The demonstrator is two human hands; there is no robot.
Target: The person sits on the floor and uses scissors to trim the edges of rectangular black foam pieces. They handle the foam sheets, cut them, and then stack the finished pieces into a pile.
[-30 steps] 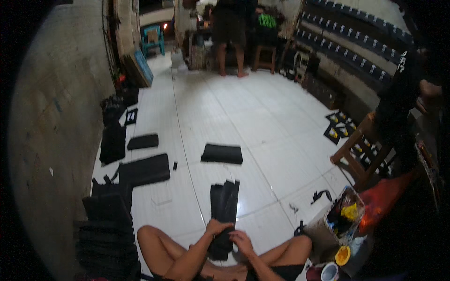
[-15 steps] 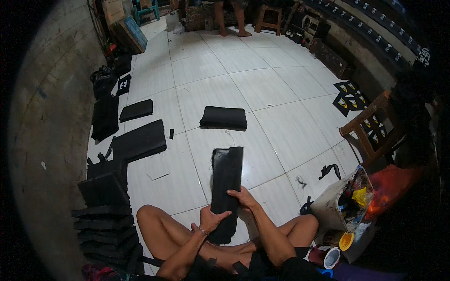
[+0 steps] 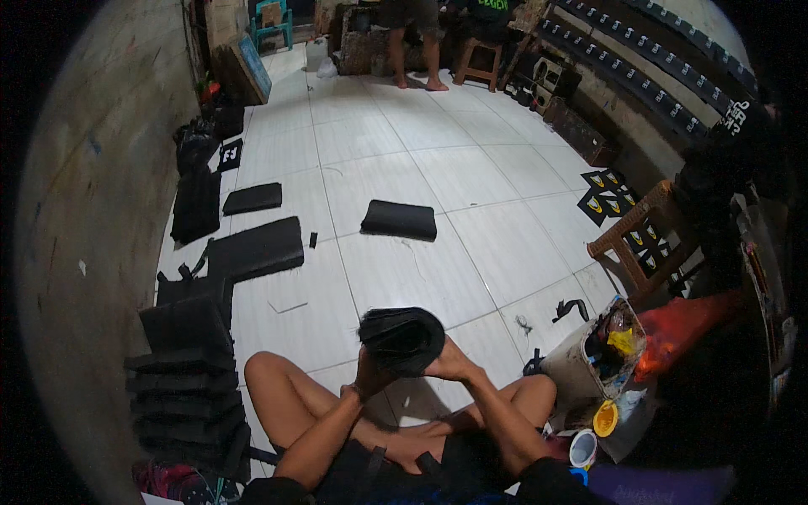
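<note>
While both hands are wrapped round it, the black bundle point(image 3: 402, 337) stands end-up in the near middle of the scene, between the knees and apparently raised off the white tiled floor point(image 3: 463, 282). And look at that end: layer upon layer of thin sheet, bent over into a rounded fold on the right, the loose edges bunching on the left! The left hand point(image 3: 371, 375) grips it low on the left side, the right hand point(image 3: 453, 362) cups the rounded right side, and both grips are fairly narrow and full of bundle; most of the fingertips are lost behind it, so how hard they press I cannot tell.

How does it handle? Soft and springy, I'd judge, each sheet limp but the stack fairly stiff, light to moderate in weight and hardly fragile. The faces look smooth enough to slide over one another, so the danger is layers creeping out of line or the fold popping loose. Best hold: one palm on the rounded fold, the other pinching all the loose edges together, pressure spread wide rather than at a single point.

Farther out, a flat black pad point(image 3: 399, 220) lies alone on the tiles, with more black pieces point(image 3: 257, 249) over to the left.
</note>
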